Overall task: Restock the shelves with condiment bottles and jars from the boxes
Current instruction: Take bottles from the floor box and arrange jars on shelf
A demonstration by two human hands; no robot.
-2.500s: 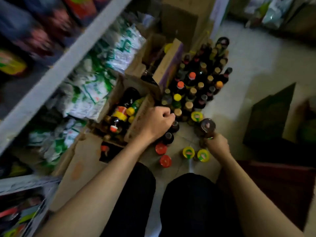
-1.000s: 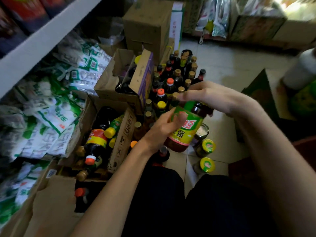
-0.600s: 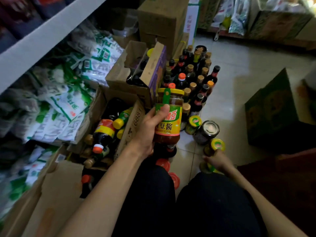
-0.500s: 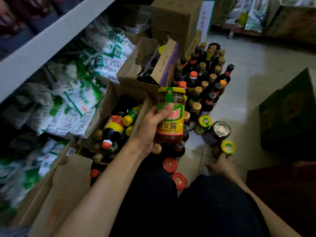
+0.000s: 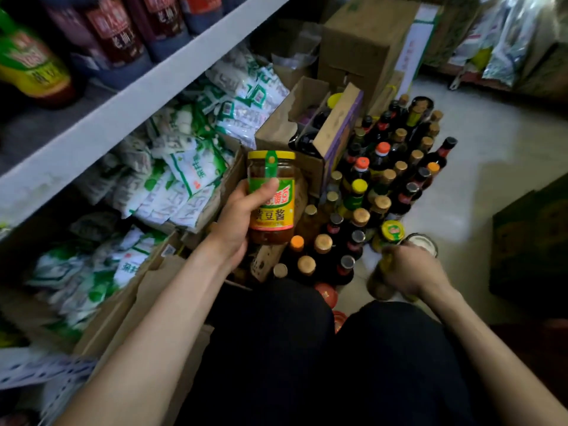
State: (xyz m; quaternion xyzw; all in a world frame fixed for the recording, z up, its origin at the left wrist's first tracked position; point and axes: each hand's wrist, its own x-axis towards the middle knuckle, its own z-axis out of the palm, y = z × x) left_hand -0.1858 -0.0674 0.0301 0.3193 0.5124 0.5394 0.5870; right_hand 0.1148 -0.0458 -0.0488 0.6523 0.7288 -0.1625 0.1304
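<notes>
My left hand point(image 5: 238, 221) grips a jar of soybean paste point(image 5: 271, 196) with a yellow lid and a green and yellow label, held upright above the boxes. Low on the right, my right hand point(image 5: 410, 273) holds a second jar point(image 5: 381, 276), blurred and tilted, just above the floor. A cluster of dark sauce bottles point(image 5: 385, 179) stands on the floor ahead. One yellow-lidded jar point(image 5: 391, 232) and a silver-lidded jar point(image 5: 425, 241) stand beside my right hand. An open cardboard box point(image 5: 325, 130) holds dark bottles.
A white shelf edge point(image 5: 129, 96) runs diagonally at the left, with red and green bottles point(image 5: 116, 29) above and white-green packets point(image 5: 184, 167) below. A tall closed carton point(image 5: 365, 47) stands behind the boxes. A dark green box point(image 5: 528, 241) sits right. My knees fill the foreground.
My left hand lifted the soybean paste jar higher. My right hand picked a second jar up off the floor. The view tilted up toward the shelf.
</notes>
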